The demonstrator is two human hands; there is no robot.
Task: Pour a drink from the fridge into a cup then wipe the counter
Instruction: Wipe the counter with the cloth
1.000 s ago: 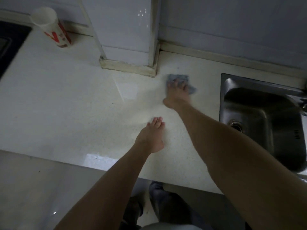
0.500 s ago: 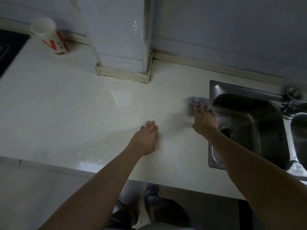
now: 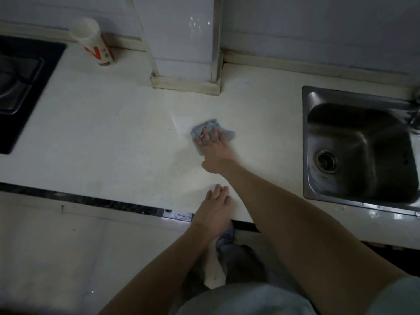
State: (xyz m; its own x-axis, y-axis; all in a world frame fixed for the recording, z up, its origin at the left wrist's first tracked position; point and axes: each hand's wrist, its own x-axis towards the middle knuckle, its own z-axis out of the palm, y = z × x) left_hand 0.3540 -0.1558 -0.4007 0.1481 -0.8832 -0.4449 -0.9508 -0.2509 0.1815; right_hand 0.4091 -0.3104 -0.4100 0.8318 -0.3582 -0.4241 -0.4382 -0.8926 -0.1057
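Observation:
A crumpled blue-grey cloth (image 3: pixel 205 128) lies on the white counter (image 3: pixel 109 137) near its middle. My right hand (image 3: pixel 214 151) presses down flat on the cloth, fingers spread over it. My left hand (image 3: pixel 214 209) rests flat on the counter's front edge, holding nothing. A white paper cup (image 3: pixel 93 40) with red markings stands far back left against the wall, well away from both hands.
A steel sink (image 3: pixel 361 151) with a drain is set into the counter at the right, a tap at its far right edge. A black hob (image 3: pixel 20 87) occupies the far left. A tiled pillar (image 3: pixel 186 64) juts onto the counter behind the cloth.
My right hand has slid the cloth left, from the sink's rim to the counter's middle. My left hand now sits nearer the front edge.

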